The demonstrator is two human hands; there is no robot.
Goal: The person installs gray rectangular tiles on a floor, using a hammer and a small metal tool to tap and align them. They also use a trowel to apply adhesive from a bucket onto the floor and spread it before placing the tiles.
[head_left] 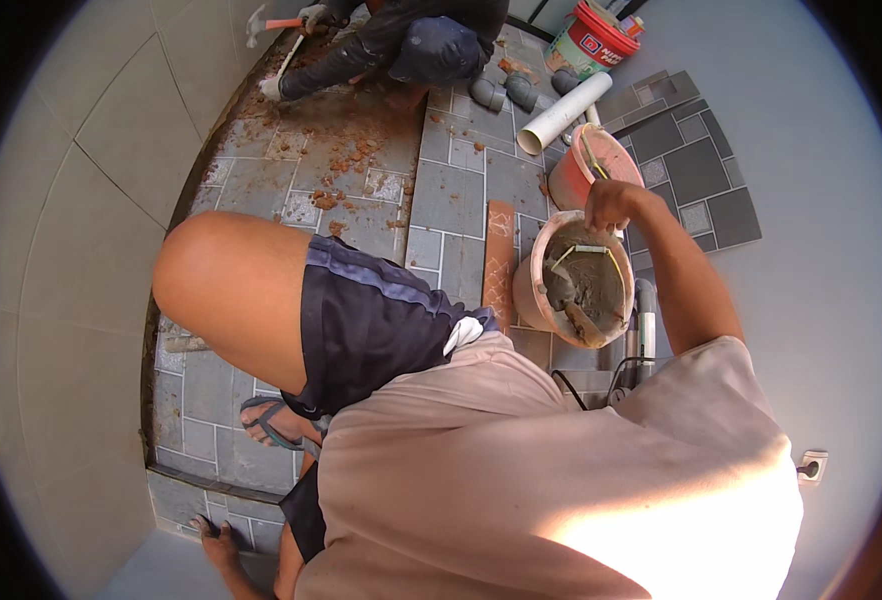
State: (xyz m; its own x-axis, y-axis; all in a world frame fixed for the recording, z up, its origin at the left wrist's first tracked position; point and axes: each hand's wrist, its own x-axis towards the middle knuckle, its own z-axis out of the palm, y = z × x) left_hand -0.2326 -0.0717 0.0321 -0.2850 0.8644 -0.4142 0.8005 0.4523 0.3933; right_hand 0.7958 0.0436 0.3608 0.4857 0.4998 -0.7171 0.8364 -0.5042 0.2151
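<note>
My right hand is closed at the place where two mortar buckets meet; what its fingers grip is hidden. The nearer bucket holds wet grey mortar. A trowel with a wooden handle lies in that mortar, and the bucket's wire handle is folded inward. The farther pinkish bucket has its handle lying across its opening. At the lower left, my left hand rests with fingers apart on the tiled ledge by the wall, apparently holding nothing.
Ahead, a crouching person holds a hammer over dirt-covered tiles. A white pipe, grey pipe elbows and a red paint bucket lie beyond. Patterned tiles lean on the right wall. A brown plank is beside the mortar bucket.
</note>
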